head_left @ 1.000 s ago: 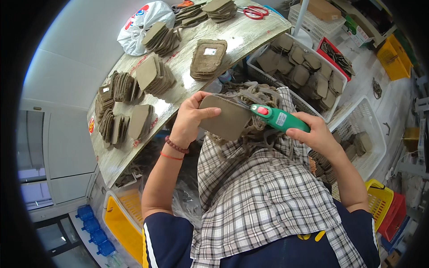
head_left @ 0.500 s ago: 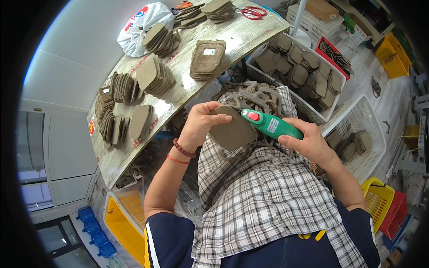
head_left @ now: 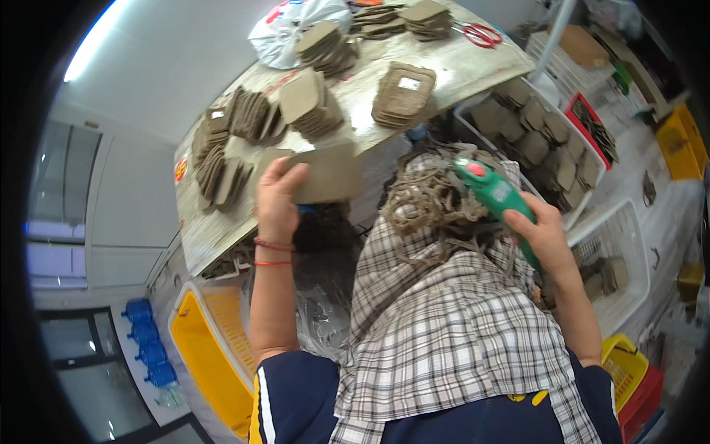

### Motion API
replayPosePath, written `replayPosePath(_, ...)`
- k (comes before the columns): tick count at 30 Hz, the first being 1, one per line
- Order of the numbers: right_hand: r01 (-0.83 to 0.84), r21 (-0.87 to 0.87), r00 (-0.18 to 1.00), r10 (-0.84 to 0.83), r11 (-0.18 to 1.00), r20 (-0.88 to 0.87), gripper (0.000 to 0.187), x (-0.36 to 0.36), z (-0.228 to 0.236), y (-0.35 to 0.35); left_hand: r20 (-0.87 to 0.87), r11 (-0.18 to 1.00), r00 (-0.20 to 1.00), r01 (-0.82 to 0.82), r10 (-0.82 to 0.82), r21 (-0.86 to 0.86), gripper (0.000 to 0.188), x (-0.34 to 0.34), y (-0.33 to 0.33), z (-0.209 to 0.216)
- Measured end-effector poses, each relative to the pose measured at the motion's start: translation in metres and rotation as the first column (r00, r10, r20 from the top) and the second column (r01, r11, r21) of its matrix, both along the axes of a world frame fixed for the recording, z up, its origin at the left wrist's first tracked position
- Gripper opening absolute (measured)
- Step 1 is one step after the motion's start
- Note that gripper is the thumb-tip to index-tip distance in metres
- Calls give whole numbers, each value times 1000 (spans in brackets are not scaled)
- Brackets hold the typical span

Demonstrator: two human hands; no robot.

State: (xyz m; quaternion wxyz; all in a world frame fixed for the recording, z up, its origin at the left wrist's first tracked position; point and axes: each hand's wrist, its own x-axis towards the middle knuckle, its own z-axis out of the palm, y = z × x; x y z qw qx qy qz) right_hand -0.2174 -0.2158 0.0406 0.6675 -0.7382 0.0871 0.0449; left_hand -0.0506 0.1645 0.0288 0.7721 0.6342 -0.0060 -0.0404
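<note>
Between thumb and fingers, my left hand [head_left: 278,194] pinches a flat grey-brown pad [head_left: 329,174] with rounded corners, held over the near edge of the table. My right hand [head_left: 543,226] is wrapped round a green hand-held power cutter [head_left: 497,194] with a red button; its tip points away from me, to the left. Below the tool, a tangle of thin trimmed strips [head_left: 425,203] lies on my checked apron [head_left: 444,311]. The pad and the cutter are well apart.
The table [head_left: 362,118] carries several pad stacks [head_left: 307,103], a white plastic bag [head_left: 292,29] and red scissors [head_left: 481,35]. At right stand a white crate of pads [head_left: 536,133], another white crate [head_left: 640,244] and a red tray [head_left: 592,129]. A yellow basket [head_left: 203,355] sits lower left.
My left hand has carried the pad left, away from the cutter and toward the table. My right hand has drawn the cutter to the right. The whole view has shifted somewhat.
</note>
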Motion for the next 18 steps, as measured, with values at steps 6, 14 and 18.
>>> replayPosePath(6,68,-55,997,-69,996,-29,36,-9,-7,-10,32,811,813,-582,581,57,26,45,137,-58)
replayPosePath(14,145,-53,989,-147,988,-35,36,-27,-12,-17,740,-108,647,-735,183,669,39,30,47,-41)
replayPosePath(18,175,-59,984,-177,983,-26,35,-25,-14,-14,806,422,572,-699,-155,577,20,25,-79,-28)
